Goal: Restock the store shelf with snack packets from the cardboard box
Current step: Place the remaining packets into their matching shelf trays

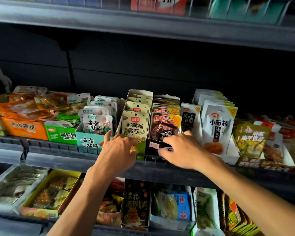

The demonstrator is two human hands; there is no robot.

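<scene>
The middle store shelf holds rows of snack packets standing in open display boxes. My left hand reaches to the pale green packet box; its fingers are spread and touch the bottom of the front green packet. My right hand is at the neighbouring black display box of dark red packets, with thumb and fingers curled on that box's front lip. No cardboard supply box is in view.
Orange, green and teal boxes stand to the left; black and white packets and yellow ones to the right. A lower shelf holds more snack boxes. An upper shelf overhangs above.
</scene>
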